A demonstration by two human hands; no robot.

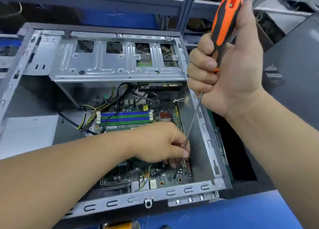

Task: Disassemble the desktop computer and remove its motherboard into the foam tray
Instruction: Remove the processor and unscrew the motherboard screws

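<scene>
Green motherboard (138, 123) lying flat in the bottom of the open grey steel desktop case (120, 61), blue and green memory slots (125, 117) running across its far half, a small red heatsink (164, 115) just to their right. Yellow and black power cables (96, 111) trailing onto the board from the left. Long screwdriver with orange and black handle (224, 25) gripped high in the right hand (231, 70), fingers wrapped tight round the handle, thin steel shaft (193, 118) slanting down into the case towards the board's right edge. Left hand (160, 144) reaching across the board, thumb and fingertips pressed together on the lower end of the shaft, steadying it; tip itself hidden behind the fingers. Perforated metal drive cage (119, 59) spanning the far side of the case above the board. Case resting on a blue work mat (241, 211). Dark grey case side panel (293, 70) standing to the right. Blue metal shelving (186, 8) behind.
</scene>
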